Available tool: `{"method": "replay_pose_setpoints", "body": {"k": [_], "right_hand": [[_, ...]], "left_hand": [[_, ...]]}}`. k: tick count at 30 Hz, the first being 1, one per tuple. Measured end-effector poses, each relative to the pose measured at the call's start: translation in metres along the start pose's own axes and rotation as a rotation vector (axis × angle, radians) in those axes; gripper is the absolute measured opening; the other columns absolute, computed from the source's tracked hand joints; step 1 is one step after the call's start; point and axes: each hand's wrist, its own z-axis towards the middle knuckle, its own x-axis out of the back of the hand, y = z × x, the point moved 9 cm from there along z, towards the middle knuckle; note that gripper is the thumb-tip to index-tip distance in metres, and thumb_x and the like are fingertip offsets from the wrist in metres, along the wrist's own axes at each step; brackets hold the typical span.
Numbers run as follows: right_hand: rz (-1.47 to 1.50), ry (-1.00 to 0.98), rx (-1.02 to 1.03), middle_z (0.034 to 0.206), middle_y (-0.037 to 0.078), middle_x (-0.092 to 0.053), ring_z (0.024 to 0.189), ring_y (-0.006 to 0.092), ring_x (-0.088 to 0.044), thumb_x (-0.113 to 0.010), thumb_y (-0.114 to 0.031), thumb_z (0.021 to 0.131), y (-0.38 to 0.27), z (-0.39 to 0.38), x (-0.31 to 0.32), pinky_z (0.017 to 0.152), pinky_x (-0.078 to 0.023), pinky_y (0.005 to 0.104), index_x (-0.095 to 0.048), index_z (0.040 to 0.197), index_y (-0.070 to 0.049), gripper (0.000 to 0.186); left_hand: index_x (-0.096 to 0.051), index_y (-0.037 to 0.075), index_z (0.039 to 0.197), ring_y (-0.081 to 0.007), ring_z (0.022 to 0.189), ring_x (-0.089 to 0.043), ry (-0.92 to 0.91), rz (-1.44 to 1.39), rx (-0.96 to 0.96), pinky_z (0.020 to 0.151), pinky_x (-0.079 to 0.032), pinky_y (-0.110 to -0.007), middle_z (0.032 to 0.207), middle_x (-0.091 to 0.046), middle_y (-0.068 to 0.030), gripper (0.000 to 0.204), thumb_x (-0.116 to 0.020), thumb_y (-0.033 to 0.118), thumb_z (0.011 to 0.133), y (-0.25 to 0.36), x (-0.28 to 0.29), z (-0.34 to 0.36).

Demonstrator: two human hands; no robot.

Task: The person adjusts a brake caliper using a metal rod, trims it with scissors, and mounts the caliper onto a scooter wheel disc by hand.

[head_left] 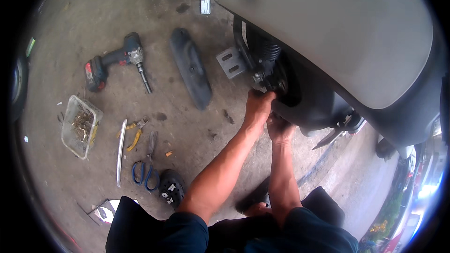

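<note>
Both arms reach forward to the underside of a scooter with a grey body panel (323,23). My left hand (259,107) is closed, its fingertips just below the coil shock absorber (269,50) and beside the dark wheel area. Close on its right, my right hand (280,130) has its fingers curled in under the lower edge of a black cover (311,107). What either hand holds is hidden by the fingers and the shadow there. A grey metal bracket with two slots (231,63) sits just left of the shock absorber.
On the concrete floor lie a long black cover (191,68), a cordless impact driver (117,61), a clear tub of small metal parts (80,126), yellow-handled pliers (135,138), blue-handled scissors (146,171) and a thin metal strip (121,154). A black clog (171,188) is near my left arm.
</note>
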Motion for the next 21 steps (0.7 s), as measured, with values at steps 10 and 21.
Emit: {"method": "replay_pose_setpoints", "body": {"k": [10,21], "right_hand": [[-0.111,0.13,-0.022,0.109,0.01,-0.06,0.086,0.0223,-0.059,-0.057,-0.038,0.09,0.001,0.019,0.054,0.06,-0.047,0.0308,-0.052,0.124,-0.005,0.047],[-0.161,0.219,0.166,0.117,0.009,-0.056,0.106,0.0249,-0.054,-0.055,-0.039,0.093,-0.015,0.02,0.056,0.094,-0.047,0.0397,-0.051,0.124,-0.003,0.047]], "left_hand": [[-0.042,-0.009,0.106,-0.0208,0.065,-0.06,0.0,-0.005,0.062,0.046,-0.05,-0.029,0.089,-0.057,-0.0179,0.039,-0.057,0.019,0.083,0.0,0.008,-0.012],[-0.058,-0.002,0.088,-0.0187,0.061,-0.059,0.027,0.084,0.038,0.041,-0.04,-0.031,0.081,-0.061,-0.0109,0.023,-0.049,0.019,0.084,0.005,0.008,-0.009]]}}
